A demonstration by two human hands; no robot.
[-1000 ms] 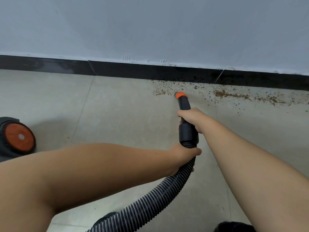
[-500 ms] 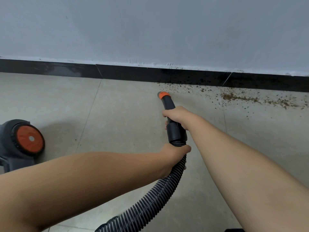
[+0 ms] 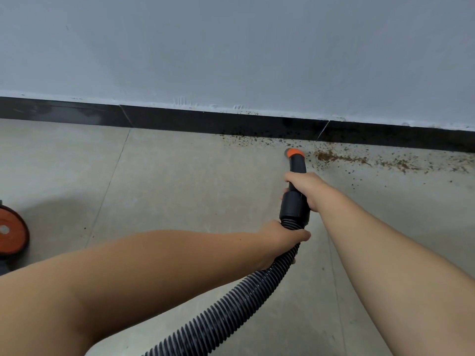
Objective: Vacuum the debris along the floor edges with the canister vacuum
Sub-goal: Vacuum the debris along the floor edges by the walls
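Working the orange-tipped nozzle (image 3: pixel 295 153) along the wall edge, both hands gripping the vacuum line.

The right hand (image 3: pixel 307 187) is wrapping its fingers round the smooth black rigid tube, while the left hand (image 3: pixel 284 238) is curling round the ribbed, flexible grey hose (image 3: pixel 231 312) just below the collar. The nozzle is sitting low near the floor, just left of the thickest brown debris (image 3: pixel 334 158), which is lying as fine granular crumbs scattered rightward along the glossy black baseboard (image 3: pixel 180 119) and over the matte beige tile. The canister (image 3: pixel 10 235), round with an orange wheel, is resting well apart at the left edge. Risk, as I judge it: sweeping too fast or too high could be scattering crumbs sideways, and the hose pulling taut might be dragging the canister.
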